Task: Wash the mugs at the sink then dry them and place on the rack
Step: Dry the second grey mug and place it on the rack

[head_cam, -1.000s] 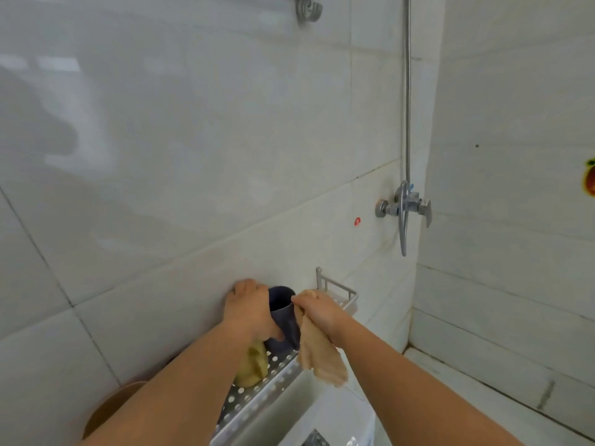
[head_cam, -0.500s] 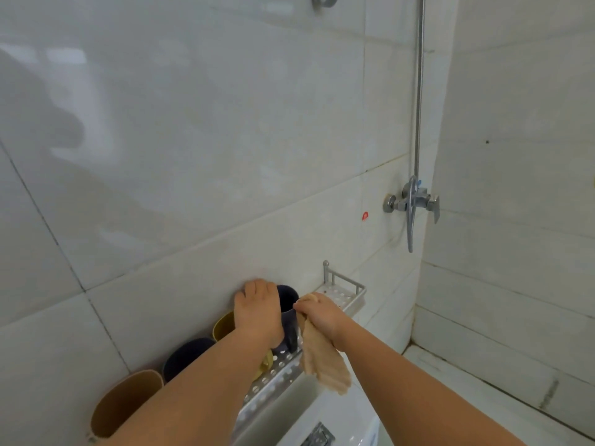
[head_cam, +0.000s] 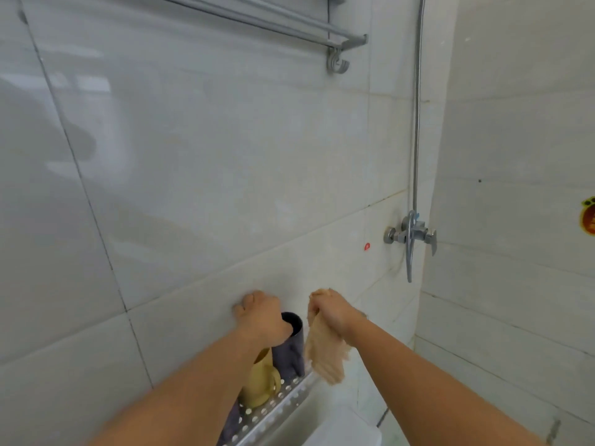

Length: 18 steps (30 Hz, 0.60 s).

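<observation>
A dark grey mug (head_cam: 289, 347) stands upright on the perforated metal rack (head_cam: 278, 408) fixed to the tiled wall. My left hand (head_cam: 260, 317) grips its rim from above, fingers curled against the wall side. A yellow mug (head_cam: 259, 383) stands just left of it on the rack, partly behind my left forearm. Another dark mug (head_cam: 230, 424) peeks out lower down. My right hand (head_cam: 335, 312) holds a beige cloth (head_cam: 325, 355) that hangs down just right of the dark grey mug, apart from it.
A metal towel bar (head_cam: 257, 17) with a hook (head_cam: 338, 62) runs along the top of the wall. A shower valve (head_cam: 410, 235) and hose (head_cam: 418, 91) sit in the corner at right. A white fixture (head_cam: 344, 428) lies below the rack.
My right hand has pulled the cloth away from the dark grey mug to the right. My left hand stays on the mug's rim. The view has tilted upward.
</observation>
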### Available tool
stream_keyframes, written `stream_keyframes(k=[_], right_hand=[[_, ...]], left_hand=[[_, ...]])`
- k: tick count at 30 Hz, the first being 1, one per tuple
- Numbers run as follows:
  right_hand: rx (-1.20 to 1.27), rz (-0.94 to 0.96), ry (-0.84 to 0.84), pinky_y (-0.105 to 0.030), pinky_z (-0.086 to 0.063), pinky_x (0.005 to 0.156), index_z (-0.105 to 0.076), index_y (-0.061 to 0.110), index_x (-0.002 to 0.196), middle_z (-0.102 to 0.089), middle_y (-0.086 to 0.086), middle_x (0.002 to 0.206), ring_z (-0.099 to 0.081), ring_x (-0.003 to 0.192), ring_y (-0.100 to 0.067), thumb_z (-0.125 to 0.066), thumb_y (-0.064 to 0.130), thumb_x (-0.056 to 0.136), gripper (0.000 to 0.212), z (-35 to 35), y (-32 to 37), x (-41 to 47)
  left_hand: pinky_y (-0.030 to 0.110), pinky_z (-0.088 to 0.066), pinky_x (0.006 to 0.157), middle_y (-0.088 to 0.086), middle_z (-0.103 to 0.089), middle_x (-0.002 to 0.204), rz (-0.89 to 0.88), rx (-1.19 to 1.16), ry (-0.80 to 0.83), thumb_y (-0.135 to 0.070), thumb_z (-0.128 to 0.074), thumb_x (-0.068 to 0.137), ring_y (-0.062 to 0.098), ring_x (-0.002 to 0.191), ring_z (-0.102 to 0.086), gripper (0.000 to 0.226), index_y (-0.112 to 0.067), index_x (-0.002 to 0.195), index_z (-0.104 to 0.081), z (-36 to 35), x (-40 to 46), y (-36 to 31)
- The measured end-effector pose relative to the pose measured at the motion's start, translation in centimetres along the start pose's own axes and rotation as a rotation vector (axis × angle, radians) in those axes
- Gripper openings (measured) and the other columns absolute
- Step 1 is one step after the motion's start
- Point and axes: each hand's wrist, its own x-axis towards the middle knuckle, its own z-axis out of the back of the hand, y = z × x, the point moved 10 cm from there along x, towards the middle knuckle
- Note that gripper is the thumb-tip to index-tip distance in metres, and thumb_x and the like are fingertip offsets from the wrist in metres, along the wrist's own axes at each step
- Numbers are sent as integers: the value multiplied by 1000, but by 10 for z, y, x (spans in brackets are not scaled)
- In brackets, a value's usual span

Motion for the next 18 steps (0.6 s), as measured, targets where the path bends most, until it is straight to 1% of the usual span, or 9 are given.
stream_keyframes(k=[2,4,6,9,12,13,15,16,18], right_hand=[[61,37,6,-32,-43,71,-54,12,69,-59,-13,84,-55,82,-28,-44,9,79,14,7,40,-24],[156,40,35,-30,-42,69,-53,12,69,-56,-7,72,-52,74,-23,-41,4,85,22,12,72,-44],[293,70,107,-31,-45,69,-56,9,71,-58,-8,71,-54,70,-22,-38,1,83,22,12,107,-62],[493,159,208,-40,-47,82,-67,5,90,-62,-15,91,-57,87,-30,-43,3,69,32,11,163,-85],[662,265,328,-41,-47,84,-64,5,103,-63,-16,98,-58,93,-32,-41,1,76,36,6,216,-112],[707,295,388,-42,-48,85,-63,5,104,-64,-15,97,-59,92,-31,-43,1,77,34,1,233,-123],[704,337,483,-41,-48,87,-63,8,106,-65,-12,97,-61,92,-29,-52,3,77,31,-13,262,-145],[654,355,484,-39,-49,86,-63,8,107,-66,-11,99,-62,92,-27,-53,1,80,30,-17,273,-153],[528,409,403,-33,-52,86,-61,8,115,-66,-10,111,-64,98,-24,-46,-8,86,36,-18,296,-165]], left_hand=[[29,-44,82,9,-59,100,16,-330,7,-28,-55,87,23,93,-58,18,-16,99,-62,24,-4,1],[29,-42,72,9,-56,90,80,-689,76,-29,-60,90,19,79,-54,19,-11,94,-58,38,-14,6],[35,-44,82,5,-59,102,196,-1067,243,-45,-69,84,21,93,-56,42,-13,107,-55,41,-29,15],[42,-46,88,7,-57,120,221,-1427,433,-69,-75,63,27,108,-56,90,-9,123,-47,58,-50,23],[49,-44,97,9,-58,131,128,-1606,494,-76,-67,65,35,122,-52,99,-3,131,-49,89,-73,27],[48,-46,95,8,-63,125,74,-1669,447,-71,-65,71,33,117,-57,87,-7,129,-55,106,-80,26],[40,-52,79,6,-67,111,-50,-1803,245,-52,-58,88,26,96,-63,54,-16,129,-59,152,-91,29],[37,-52,72,6,-68,108,-106,-1852,142,-42,-54,94,23,90,-64,42,-17,129,-59,177,-97,34],[36,-53,73,8,-70,108,-165,-1857,-43,-26,-50,99,23,93,-66,27,-15,120,-64,225,-108,45]])
